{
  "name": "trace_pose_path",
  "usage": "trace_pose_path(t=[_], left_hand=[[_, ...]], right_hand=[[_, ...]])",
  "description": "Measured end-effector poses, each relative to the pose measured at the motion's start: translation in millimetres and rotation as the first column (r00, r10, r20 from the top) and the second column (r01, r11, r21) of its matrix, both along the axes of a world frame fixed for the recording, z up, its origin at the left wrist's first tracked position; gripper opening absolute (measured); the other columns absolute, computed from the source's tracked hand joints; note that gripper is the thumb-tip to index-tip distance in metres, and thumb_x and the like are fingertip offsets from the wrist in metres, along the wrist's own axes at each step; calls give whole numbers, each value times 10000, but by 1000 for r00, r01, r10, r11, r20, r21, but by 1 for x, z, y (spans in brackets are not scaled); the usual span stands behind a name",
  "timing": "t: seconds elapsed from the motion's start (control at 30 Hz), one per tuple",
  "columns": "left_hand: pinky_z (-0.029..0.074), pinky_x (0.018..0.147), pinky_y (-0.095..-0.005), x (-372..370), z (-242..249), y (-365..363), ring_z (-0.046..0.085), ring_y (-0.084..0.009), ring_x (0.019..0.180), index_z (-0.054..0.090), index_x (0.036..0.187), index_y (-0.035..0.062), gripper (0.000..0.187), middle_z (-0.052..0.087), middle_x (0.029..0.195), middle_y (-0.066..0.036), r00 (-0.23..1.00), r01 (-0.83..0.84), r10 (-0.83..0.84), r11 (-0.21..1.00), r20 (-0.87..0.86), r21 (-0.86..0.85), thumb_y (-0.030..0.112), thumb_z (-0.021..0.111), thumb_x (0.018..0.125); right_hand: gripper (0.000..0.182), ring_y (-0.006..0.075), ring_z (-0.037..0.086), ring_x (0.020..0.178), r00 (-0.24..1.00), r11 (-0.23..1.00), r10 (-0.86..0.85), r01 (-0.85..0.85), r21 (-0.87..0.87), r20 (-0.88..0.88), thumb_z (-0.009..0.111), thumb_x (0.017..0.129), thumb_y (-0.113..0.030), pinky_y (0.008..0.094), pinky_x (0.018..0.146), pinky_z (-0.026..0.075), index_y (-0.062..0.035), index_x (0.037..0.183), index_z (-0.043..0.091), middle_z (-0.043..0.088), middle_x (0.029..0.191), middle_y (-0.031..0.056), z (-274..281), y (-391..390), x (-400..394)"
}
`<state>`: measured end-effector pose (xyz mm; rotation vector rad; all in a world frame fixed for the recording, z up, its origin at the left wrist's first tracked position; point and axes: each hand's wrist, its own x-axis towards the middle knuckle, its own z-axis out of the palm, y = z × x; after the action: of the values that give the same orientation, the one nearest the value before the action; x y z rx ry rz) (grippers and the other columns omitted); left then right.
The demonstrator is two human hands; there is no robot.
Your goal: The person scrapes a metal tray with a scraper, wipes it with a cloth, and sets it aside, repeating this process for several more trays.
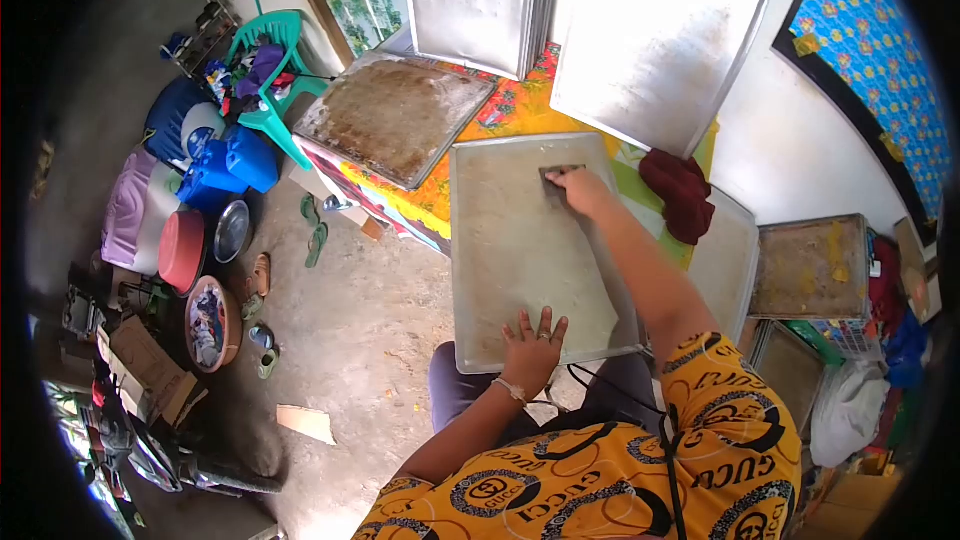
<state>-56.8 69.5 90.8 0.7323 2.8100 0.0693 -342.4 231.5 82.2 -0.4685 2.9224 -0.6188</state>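
A large metal baking tray (510, 240) lies across my lap and against the table's edge, its surface dull grey with some wet-looking sheen. My left hand (533, 352) is spread flat on its near end, fingers apart. Toward the far end of the tray, my right hand (578, 186) presses a small dark flat scrubbing piece (550, 178) onto the surface; its exact kind is hard to make out. A dark red cloth (678, 195) hangs at the table's edge, to the right of my right hand.
A brown-stained tray (395, 115) rests on the table's flowered cloth (515, 105). Cleaner trays (650, 40) and a tray stack (470, 5) lean upright behind. Another stained tray (812, 265) sits on a crate at right. A green chair (280, 35) and basins (182, 248) stand left.
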Motion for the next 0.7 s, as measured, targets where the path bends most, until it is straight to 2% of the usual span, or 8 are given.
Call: trace_pose_path(t=[0.1, 0.23, 0.33, 0.43, 0.53, 0.63, 0.7], left_hand=[[269, 962, -711, -1, 4, -1, 303, -522, 1297, 283, 1450, 141, 558, 237, 1503, -191, 1000, -6, 6, 1000, 20, -7, 159, 425, 910], [277, 957, -711, 1, 3, -1, 314, -520, 1293, 286, 1448, 136, 559, 250, 1497, -190, 1000, 3, -3, 1000, -4, 1, 155, 429, 908], [288, 951, -709, -1, 0, -1, 325, -521, 1285, 290, 1447, 133, 558, 259, 1493, -191, 1000, 2, -2, 1000, -18, 9, 145, 428, 906], [302, 944, -707, 1, 2, 1, 331, -527, 1278, 291, 1446, 130, 555, 259, 1492, -194, 1000, 3, -2, 1000, -17, 9, 137, 425, 907], [312, 938, -706, -1, 3, 0, 331, -535, 1273, 291, 1446, 128, 555, 257, 1491, -199, 1000, 9, -9, 1000, -18, 11, 136, 424, 907], [315, 936, -706, -1, 4, -3, 334, -540, 1268, 296, 1444, 127, 553, 257, 1490, -204, 1000, 2, -1, 1000, -18, 30, 141, 428, 907], [318, 933, -706, 1, 3, -2, 341, -540, 1264, 302, 1442, 129, 551, 262, 1487, -205, 1000, 5, -4, 1000, -23, 31, 148, 431, 907]], right_hand=[[497, 339, 602, 940, 989, 989, 101, -88, 115, -106, 422, 811, 18, 407, 861, 470, -192, 1226, 596, 636, 1067, 143, 9, -6, -32], [401, 319, 623, 953, 996, 996, 84, -83, 39, -5, 442, 878, -86, 421, 854, 477, -227, 1222, 594, 649, 1034, 164, 1, 2, -10], [418, 325, 619, 953, 915, 949, 289, -236, 210, -282, 431, 881, -66, 420, 853, 475, -236, 1228, 593, 647, 1028, 173, -8, 8, 24], [392, 338, 615, 937, 967, 984, 165, -150, 93, -192, 427, 885, -76, 415, 840, 478, -221, 1197, 616, 640, 1047, 175, -6, 3, 8], [380, 343, 613, 919, 981, 993, 113, -116, -9, -160, 426, 887, -76, 410, 835, 479, -212, 1177, 629, 634, 1061, 169, -1, -6, -33], [491, 326, 596, 1005, 994, 994, 102, -101, 27, -25, 403, 833, 22, 383, 926, 449, -202, 1221, 603, 590, 1201, 126, 5, -12, -58], [477, 324, 606, 982, 987, 988, 139, -132, 82, -86, 406, 842, 3, 399, 898, 459, -219, 1213, 608, 621, 1116, 136, 1, -7, -47]])
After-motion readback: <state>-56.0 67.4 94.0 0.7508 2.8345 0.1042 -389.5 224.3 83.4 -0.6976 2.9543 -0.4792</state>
